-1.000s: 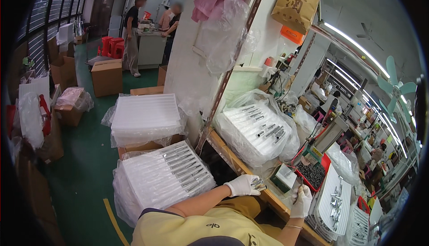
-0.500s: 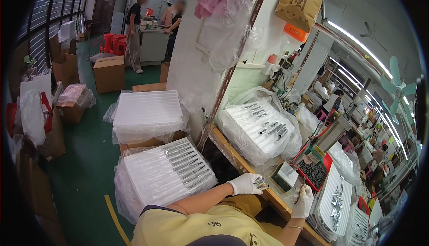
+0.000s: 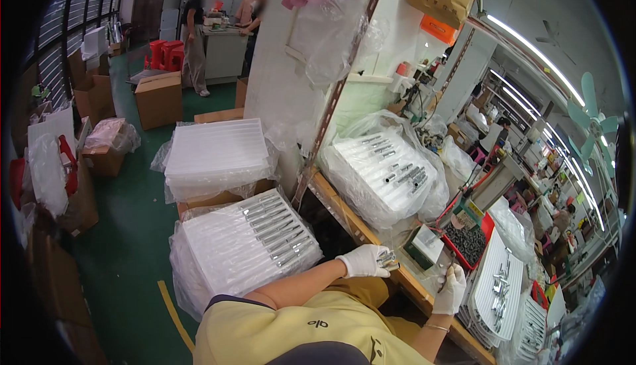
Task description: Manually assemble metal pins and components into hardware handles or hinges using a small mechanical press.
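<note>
Short shiny metal tubes stick out of the fingers of my gloved left hand, which is closed around them at the wooden bench edge. My right hand, also in a white glove, is pinched over the bench top; whatever its fingertips hold is too small to make out. Between and beyond the hands stands a small green box with a white top. Beside it, a red bin contains many small dark parts. Right of my right hand lies a stack of white ridged trays with loose metal tubes on top.
At my left, a white ridged tray in plastic wrap carries a row of metal tubes. Another wrapped tray with tubes sits on the bench by the pillar. White sheets are stacked behind, near cardboard boxes. People stand at a far desk.
The view has shifted slightly. Both hands stay in nearly the same place, the left still around the tubes and the right still pinched.
</note>
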{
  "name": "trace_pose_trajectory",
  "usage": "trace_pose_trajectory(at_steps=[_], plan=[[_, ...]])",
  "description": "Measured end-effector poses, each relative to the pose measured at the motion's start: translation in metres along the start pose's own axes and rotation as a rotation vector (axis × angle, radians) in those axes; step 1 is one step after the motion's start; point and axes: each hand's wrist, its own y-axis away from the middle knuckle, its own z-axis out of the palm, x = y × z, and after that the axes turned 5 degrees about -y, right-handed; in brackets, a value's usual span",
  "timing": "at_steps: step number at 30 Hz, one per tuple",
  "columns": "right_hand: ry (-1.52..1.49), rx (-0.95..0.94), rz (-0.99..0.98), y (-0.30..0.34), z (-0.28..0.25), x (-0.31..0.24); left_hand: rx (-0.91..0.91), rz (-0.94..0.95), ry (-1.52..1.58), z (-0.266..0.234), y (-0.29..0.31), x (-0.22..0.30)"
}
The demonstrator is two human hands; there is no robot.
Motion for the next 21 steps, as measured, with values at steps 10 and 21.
trace_pose_trajectory(at_steps=[10,21], plan=[[0.039,0.037,0.007,0.001,-0.004,-0.003,0.007,0.001,0.054,0.004,0.001,0.007],[0.004,0.036,0.019,-0.002,-0.016,0.002,-0.006,0.007,-0.095,0.008,-0.010,0.004]])
